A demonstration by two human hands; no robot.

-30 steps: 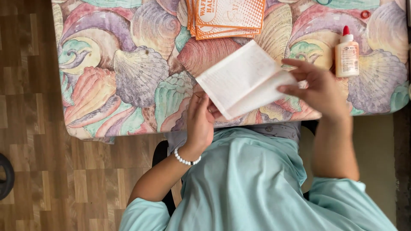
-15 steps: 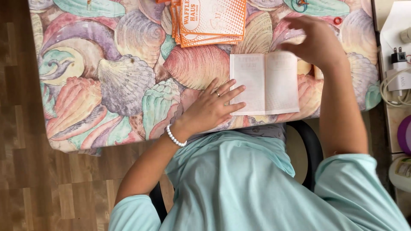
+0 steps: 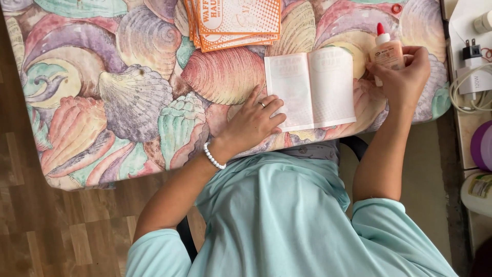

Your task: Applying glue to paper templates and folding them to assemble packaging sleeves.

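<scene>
Folded sheet (image 3: 310,90) lies on the table (image 3: 102,102), card stack (image 3: 236,23) behind it, glue bottle (image 3: 385,51) right

The right hand (image 3: 402,77) hides the glue bottle's (image 3: 385,50) lower body, and the orange packets (image 3: 237,21) run off the top edge.

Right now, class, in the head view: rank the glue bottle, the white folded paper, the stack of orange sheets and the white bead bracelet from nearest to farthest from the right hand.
1. Glue bottle: held in the right hand.
2. White folded paper: beside it, toward the table's middle.
3. Stack of orange sheets: at the far table edge.
4. White bead bracelet: on the left wrist.
</scene>
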